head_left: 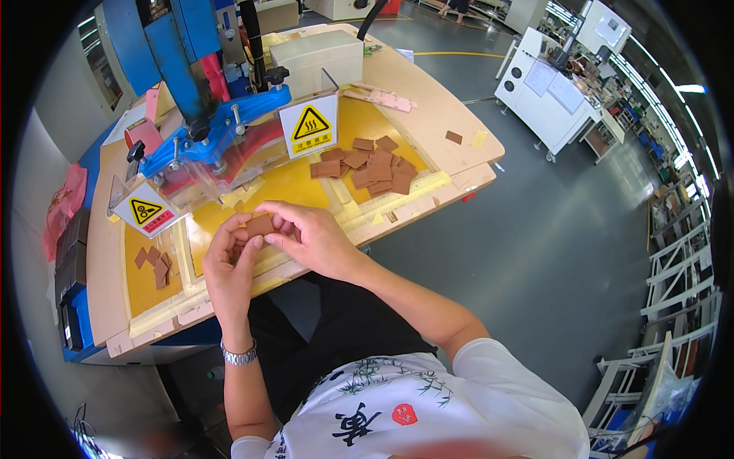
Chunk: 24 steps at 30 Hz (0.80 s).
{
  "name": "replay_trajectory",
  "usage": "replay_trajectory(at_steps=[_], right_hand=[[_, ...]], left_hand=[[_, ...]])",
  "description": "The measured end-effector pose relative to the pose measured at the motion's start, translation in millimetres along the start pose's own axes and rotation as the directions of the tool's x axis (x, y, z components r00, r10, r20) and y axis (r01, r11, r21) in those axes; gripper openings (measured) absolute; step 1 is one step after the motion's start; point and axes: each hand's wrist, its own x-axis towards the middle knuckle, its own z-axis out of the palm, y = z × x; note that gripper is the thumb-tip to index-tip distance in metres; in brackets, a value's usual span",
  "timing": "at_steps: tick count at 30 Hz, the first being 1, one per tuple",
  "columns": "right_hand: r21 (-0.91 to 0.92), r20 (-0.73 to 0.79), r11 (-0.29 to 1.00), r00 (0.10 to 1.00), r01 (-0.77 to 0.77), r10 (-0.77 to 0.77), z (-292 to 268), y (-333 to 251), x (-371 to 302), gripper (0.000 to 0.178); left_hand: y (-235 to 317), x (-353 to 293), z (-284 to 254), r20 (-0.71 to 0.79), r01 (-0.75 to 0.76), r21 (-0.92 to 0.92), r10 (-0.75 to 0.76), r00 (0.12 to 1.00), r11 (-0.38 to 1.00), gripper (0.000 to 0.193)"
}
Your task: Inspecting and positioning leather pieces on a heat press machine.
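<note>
Between my two hands is a small brown rectangular piece (260, 225), held above the near edge of the yellow work surface. My left hand (228, 260) pinches its left side with thumb and fingers. From the right, my right hand (312, 239) grips the same piece by its other side. A heap of similar brown pieces (375, 167) lies on the yellow surface to the right. Several more brown pieces (159, 268) lie in a smaller group at the left.
A blue press (222, 126) with clear guards and warning signs (309, 126) stands just beyond my hands. One brown piece (453, 138) lies alone on the wooden tabletop (459, 164). Black boxes (70, 252) stand at the far left. A white machine (547, 88) is across the floor.
</note>
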Motion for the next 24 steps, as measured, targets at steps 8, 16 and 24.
replay_trajectory(at_steps=[8,16,24], right_hand=[[0.001,-0.029,1.000,0.999,0.029,-0.029,0.3,1.1,-0.9,0.039],[-0.024,-0.035,0.998,0.997,0.065,-0.066,1.7,5.3,0.1,0.035],[-0.022,-0.044,0.998,0.997,0.062,-0.063,1.9,2.2,0.0,0.036]], left_hand=[[1.3,0.5,0.4,-0.001,-0.013,0.013,0.013,1.000,1.000,0.036],[-4.7,0.9,-0.4,0.001,-0.011,-0.020,0.011,1.000,1.000,0.035],[-3.8,0.8,-1.7,0.009,-0.018,-0.004,0.018,1.000,1.000,0.036]])
